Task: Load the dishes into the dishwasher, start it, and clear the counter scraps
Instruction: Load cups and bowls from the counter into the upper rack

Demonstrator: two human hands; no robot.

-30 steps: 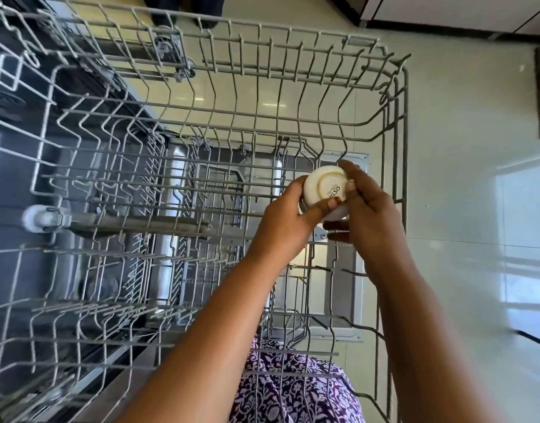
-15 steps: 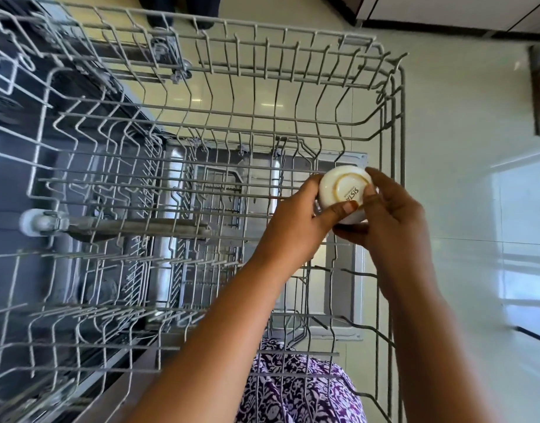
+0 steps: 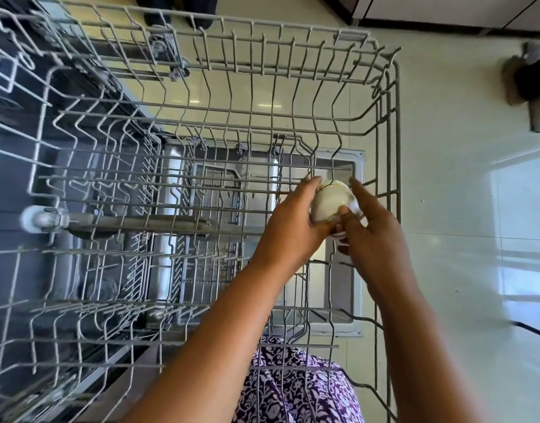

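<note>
Cup (image 3: 331,203), small and glazed, is judged light, stiff, slippery and breakable; it is best gripped round its sides or rim. It is clasped between the left hand (image 3: 293,227) and right hand (image 3: 375,236), both closed on it, above the right side of the rack (image 3: 293,59). Compared with half a second ago, it has been turned: the printed base, then facing up, is no longer seen.

A pulled-out grey wire dishwasher rack (image 3: 201,141) hangs over the pale tiled floor (image 3: 451,184); nearly all its tines are bare, a small cream bowl (image 3: 331,198) near its right wall.
</note>
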